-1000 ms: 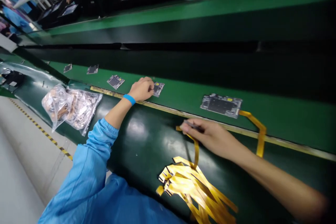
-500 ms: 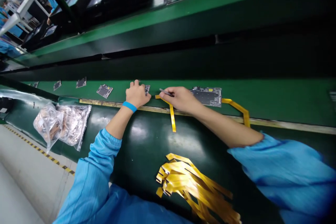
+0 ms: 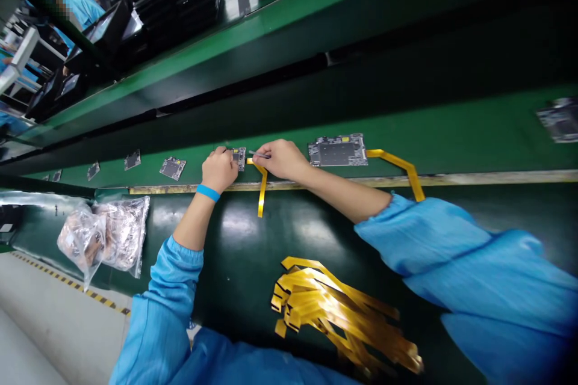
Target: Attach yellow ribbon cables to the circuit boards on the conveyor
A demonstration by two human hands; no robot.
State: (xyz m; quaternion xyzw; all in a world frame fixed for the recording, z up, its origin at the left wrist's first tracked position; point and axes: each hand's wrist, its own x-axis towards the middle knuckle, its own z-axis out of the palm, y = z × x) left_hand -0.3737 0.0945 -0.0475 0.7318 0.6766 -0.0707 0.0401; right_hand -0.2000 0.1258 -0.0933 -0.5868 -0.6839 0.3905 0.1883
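1. Working at a green counter (image 3: 474, 144) below a shelf (image 3: 289, 18).
2. Closing left grip (image 3: 218, 169) on a grey, yellow-patched circuit board (image 3: 241, 159) there.
3. Pinching slim tool (image 3: 259, 154) in right grip (image 3: 280, 158), near bent golden ribbon cable (image 3: 262, 186).

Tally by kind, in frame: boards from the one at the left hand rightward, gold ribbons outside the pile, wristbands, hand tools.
Boards: 3
Gold ribbons: 2
Blue wristband: 1
Grey tool: 1
Total: 7

The belt (image 3: 456, 138) is green. The large board (image 3: 338, 153) is grey and black with 1 yellow patch. The cables (image 3: 323, 299) are gold. The wristband (image 3: 208, 193) and sleeves (image 3: 174, 283) are blue. The floor tape (image 3: 74, 286) carries yellow-and-black stripes.
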